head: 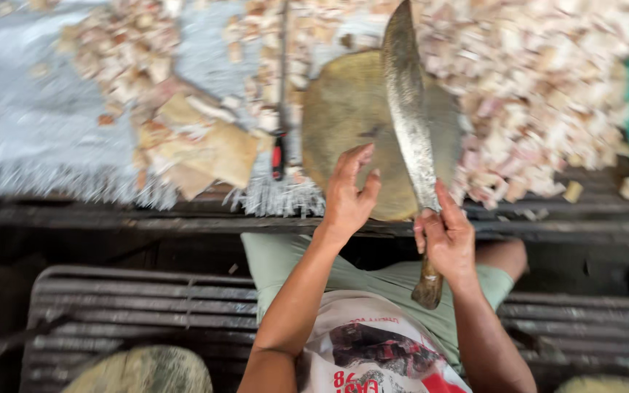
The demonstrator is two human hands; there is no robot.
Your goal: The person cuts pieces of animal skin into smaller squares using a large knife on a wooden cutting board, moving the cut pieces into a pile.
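Now right hand grips the cleaver; left hand spread, over the block's near edge.

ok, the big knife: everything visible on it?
The big knife has a long, broad, curved blade of dull grey, mottled metal, tapering to a point at the top. Its brown, worn, wood-like handle sits gripped in the right hand, its butt showing below the fist. The blade points away from the person, over the round chopping block.

Dark wooden planks run across the middle – a slatted bench sits below, and a pale frayed mat lies up top in soft daylight.
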